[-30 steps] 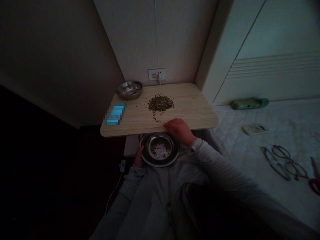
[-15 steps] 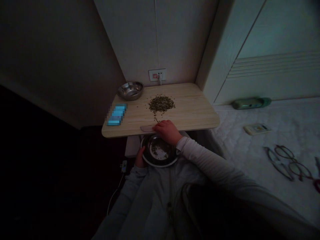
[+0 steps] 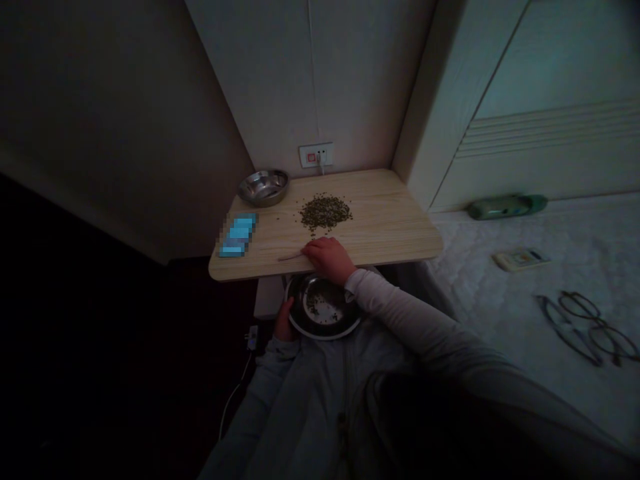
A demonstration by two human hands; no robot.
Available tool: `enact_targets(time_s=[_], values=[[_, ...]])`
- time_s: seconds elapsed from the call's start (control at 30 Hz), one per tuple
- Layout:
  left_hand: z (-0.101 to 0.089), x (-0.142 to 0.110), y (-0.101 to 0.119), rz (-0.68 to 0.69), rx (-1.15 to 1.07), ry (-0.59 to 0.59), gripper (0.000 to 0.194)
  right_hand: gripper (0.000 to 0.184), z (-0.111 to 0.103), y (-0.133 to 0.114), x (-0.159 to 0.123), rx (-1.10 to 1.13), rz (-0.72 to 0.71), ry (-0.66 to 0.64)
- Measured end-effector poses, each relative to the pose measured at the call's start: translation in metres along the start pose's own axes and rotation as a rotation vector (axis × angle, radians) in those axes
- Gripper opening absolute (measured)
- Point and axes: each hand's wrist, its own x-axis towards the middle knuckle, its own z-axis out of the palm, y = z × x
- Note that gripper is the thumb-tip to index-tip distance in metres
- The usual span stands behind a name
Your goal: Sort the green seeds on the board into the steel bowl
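Observation:
My left hand (image 3: 284,321) grips the rim of a steel bowl (image 3: 324,311) held just below the front edge of a small wooden table (image 3: 390,227); the bowl has some dark beans in it. My right hand (image 3: 327,258) rests on the table's front edge above the bowl, fingers curled, touching a thin pale stick-like thing (image 3: 290,256) that lies to its left. A pile of dark green beans (image 3: 325,211) lies on the table just beyond that hand.
A second steel bowl (image 3: 263,187) stands at the table's back left, a blue blurred object (image 3: 238,234) at its left edge. A wall socket (image 3: 316,155) is behind. On the bed to the right lie a remote (image 3: 520,258), glasses (image 3: 585,325) and a green case (image 3: 503,206).
My right hand has slid left along the table's front edge, from the right of the bowl to above it. The thin pale thing now shows beside its fingers. The left hand keeps holding the bowl.

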Motion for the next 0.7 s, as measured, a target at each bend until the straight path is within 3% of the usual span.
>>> enact_targets(time_s=[0.33,0.57,0.7], values=[[0.014,-0.007,0.011,-0.018,-0.024,0.134,0.016,0.027,-0.027,0.056,-0.011,0.345,0.345,0.365],[0.017,-0.011,0.012,-0.084,-0.012,0.108,0.02,0.023,-0.031,0.07,-0.022,0.586,0.478,0.37],[0.009,-0.012,0.009,-0.041,0.017,0.195,0.014,0.019,-0.038,0.073,-0.023,0.636,0.528,0.301]])
